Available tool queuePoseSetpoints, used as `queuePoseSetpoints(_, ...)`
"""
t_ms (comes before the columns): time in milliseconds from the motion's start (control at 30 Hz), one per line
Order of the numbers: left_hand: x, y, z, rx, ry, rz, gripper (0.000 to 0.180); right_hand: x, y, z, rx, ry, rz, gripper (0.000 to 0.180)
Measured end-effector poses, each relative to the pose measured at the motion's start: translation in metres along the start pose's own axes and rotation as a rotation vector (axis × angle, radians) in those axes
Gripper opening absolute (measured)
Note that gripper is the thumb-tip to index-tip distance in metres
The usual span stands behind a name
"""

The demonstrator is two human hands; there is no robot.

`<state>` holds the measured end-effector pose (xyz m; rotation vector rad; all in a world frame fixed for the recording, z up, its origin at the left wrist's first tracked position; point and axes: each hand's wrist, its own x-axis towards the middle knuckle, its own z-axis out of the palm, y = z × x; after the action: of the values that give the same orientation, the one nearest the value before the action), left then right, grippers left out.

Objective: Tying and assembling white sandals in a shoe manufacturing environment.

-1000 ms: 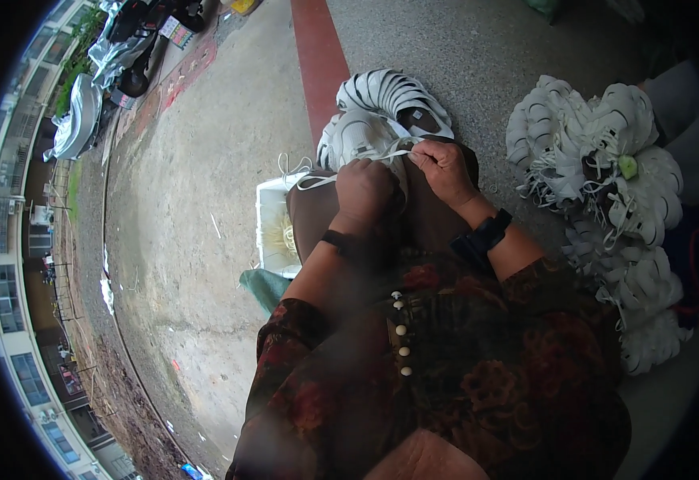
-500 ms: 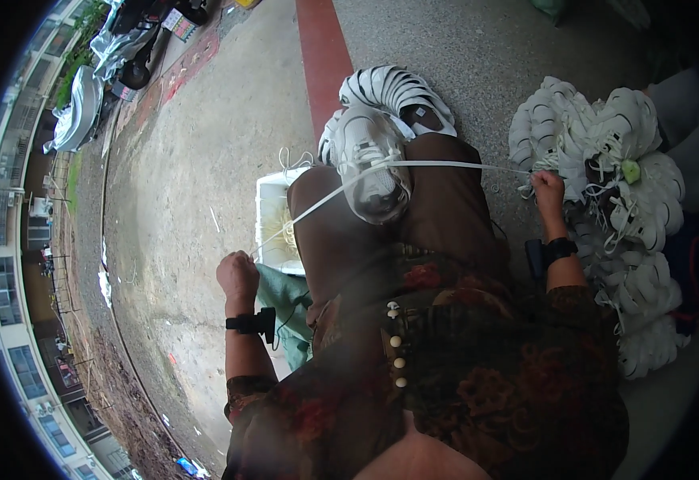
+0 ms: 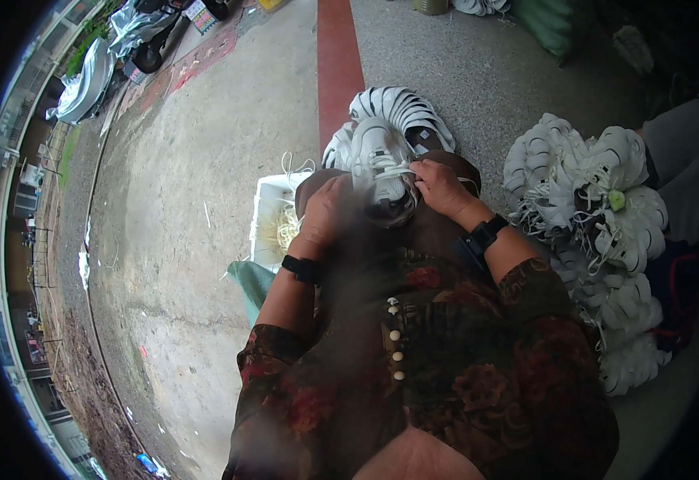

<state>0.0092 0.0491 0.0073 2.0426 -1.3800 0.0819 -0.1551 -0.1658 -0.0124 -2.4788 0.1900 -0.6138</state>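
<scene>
A white shoe upper (image 3: 380, 144) rests between my knees, with a clear cover about its toe. White shoelace (image 3: 395, 170) crosses its lacing area. On the right side of the upper, my right hand (image 3: 444, 189) pinches the lace near the eyelets, and a loop of it runs on over my right knee. My left hand (image 3: 322, 214) is closed just left of the upper, above my left knee; a blurred smudge covers its fingertips, so what they hold is hidden. Beyond the shoe, a fanned row of white uppers (image 3: 404, 108) leans against my knees.
Left of my knees stands a white box (image 3: 266, 196) of cream laces (image 3: 287, 227), beside green cloth (image 3: 255, 286). Bundled white uppers (image 3: 581, 172) are heaped at my right, near a person's grey-clad leg (image 3: 684, 144). A green sack (image 3: 553, 28) lies far right; covered scooters (image 3: 85, 84) stand far left.
Both hands have come inward from wide apart, where the lace was stretched between them, to the sides of the shoe upper. The lace now hangs slack over my right knee.
</scene>
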Motion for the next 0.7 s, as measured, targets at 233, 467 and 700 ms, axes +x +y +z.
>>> queuePoseSetpoints(233, -0.017, -0.036, -0.01, -0.355, -0.131, -0.214, 0.008, -0.013, 0.016, -0.038, 0.048, -0.042, -0.025, 0.008)
queuePoseSetpoints(467, -0.069, -0.087, -0.061, -0.345, -0.079, -0.489, 0.007, -0.068, 0.067, -0.09, 0.211, 0.042, 0.332, 0.01)
queuePoseSetpoints(700, -0.12, -0.118, -0.077, -0.388, -0.072, -0.746, 0.004, -0.112, 0.112, -0.127, 0.047, 0.087, 0.446, 0.013)
